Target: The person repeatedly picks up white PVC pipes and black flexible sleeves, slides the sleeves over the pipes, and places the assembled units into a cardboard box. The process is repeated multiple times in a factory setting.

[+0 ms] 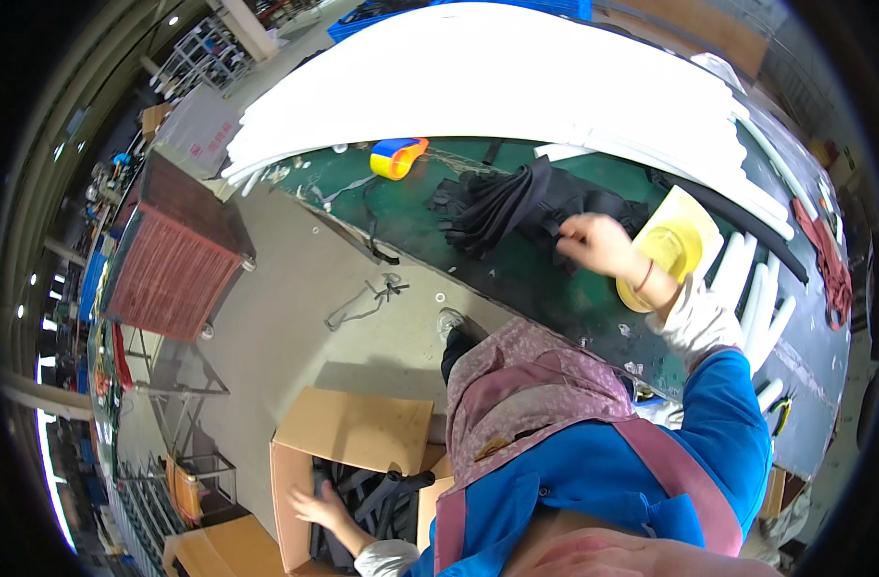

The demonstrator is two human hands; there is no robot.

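Left hand point(316, 504) spread in carton point(348, 433); right hand point(598, 243) pinches limp black straps point(516, 204).

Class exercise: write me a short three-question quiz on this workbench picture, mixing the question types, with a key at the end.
1. True or false: the right hand rests on the pile of black straps on the green table.
2. Where is the left hand? A) on the tape dispenser B) inside the cardboard box on the floor C) on the white foam sheets
3. Fill in: the yellow and blue tape dispenser lies near the table's far edge, beside the stack of white foam ______.

Key: 1 true; 2 B; 3 sheets.
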